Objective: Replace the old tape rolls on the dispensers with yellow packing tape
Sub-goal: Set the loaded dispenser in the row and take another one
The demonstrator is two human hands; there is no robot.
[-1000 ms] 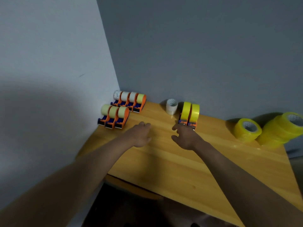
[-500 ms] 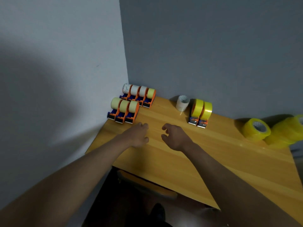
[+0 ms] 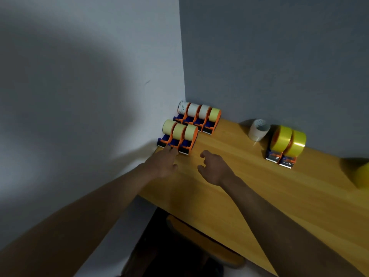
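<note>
Orange-and-blue dispensers stand in two rows in the table's far left corner. The front row (image 3: 179, 137) has three pale yellow rolls; the back row (image 3: 199, 114) has white rolls and one pale yellow roll. My left hand (image 3: 163, 162) reaches to the front row, its fingertips at the dispensers' front edge, holding nothing. My right hand (image 3: 213, 168) hovers just right of it with loosely curled fingers, empty. Two dispensers with bright yellow packing tape (image 3: 287, 144) stand against the back wall further right.
A loose white tape roll (image 3: 258, 129) sits by the back wall between the groups. A yellow roll (image 3: 362, 174) shows at the right edge. The wooden table (image 3: 259, 196) meets walls at left and back. A chair seat (image 3: 199, 236) lies under the front edge.
Both hands moved left and forward toward the front row of dispensers, away from the two yellow-taped ones. The view turned left, so the spare yellow rolls slid mostly out of frame.
</note>
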